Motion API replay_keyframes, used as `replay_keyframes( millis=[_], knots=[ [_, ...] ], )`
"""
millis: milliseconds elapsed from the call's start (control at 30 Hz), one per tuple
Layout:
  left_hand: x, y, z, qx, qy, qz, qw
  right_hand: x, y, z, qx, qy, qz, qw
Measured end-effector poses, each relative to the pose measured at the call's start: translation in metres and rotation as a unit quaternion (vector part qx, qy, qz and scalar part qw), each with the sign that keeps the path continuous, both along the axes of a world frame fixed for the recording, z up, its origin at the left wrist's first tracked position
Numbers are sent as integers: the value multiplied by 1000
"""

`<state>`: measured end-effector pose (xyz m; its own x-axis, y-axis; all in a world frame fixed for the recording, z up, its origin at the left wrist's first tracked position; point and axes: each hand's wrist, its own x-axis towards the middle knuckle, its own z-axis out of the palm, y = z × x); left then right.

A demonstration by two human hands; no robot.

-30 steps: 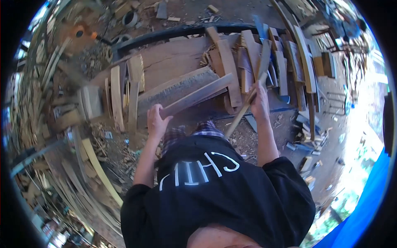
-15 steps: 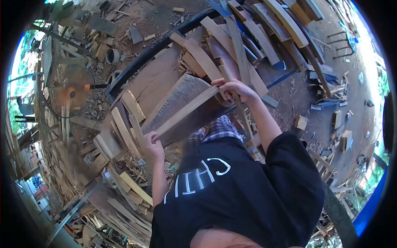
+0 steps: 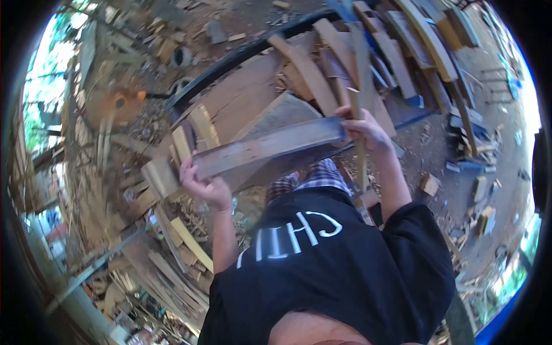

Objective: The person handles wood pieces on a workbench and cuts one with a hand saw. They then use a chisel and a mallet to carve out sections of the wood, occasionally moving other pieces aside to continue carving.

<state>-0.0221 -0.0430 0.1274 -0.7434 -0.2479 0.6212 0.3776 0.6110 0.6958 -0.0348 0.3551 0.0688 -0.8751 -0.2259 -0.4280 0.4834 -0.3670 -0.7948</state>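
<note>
A wooden plank point(image 3: 270, 144) is held up by its two ends in front of my body, its broad weathered face turned toward me. My left hand point(image 3: 205, 185) has its fingers closed on the left end. At the other end, my right hand point(image 3: 369, 132) grips the plank by its tip. A thin wooden strip point(image 3: 361, 164) crosses the right hand, overlapping the fingers in this view. Beneath the plank, a wide rough-sawn board point(image 3: 279, 115) leans over the work table point(image 3: 230, 106).
Several cut wood pieces point(image 3: 307, 75) lie piled on the table's right side, with more boards point(image 3: 397, 54) beyond. Short blocks point(image 3: 201, 126) stand at its left edge. A blurred orange-centred wheel point(image 3: 119, 103) is at the left. Scrap wood point(image 3: 172, 259) litters the ground.
The plank has rolled from its narrow edge to its broad face, and its left end has risen. My left hand has turned palm-up under it. The whole view has shifted slightly.
</note>
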Motion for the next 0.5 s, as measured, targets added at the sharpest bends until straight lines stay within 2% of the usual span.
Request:
replay_keyframes(
  millis=[67,133,200,400,467,500],
  knots=[
    [-4,13,14,5,3,1,1000,0,-5,14,22,0,-3,1000],
    [-4,23,31,17,5,-5,1000,0,-2,-5,20,-24,7,999],
    [-4,29,42,25,-51,-59,997,1,-1,-12,26,-33,15,999],
    [-4,29,38,65,-60,-67,994,-1,-5,-18,33,-66,34,997],
    [-4,35,42,136,-82,-84,984,-3,-5,-25,38,-83,54,994],
    [-4,36,44,137,-79,-81,984,-4,-7,-27,45,-81,55,994]
  ],
)
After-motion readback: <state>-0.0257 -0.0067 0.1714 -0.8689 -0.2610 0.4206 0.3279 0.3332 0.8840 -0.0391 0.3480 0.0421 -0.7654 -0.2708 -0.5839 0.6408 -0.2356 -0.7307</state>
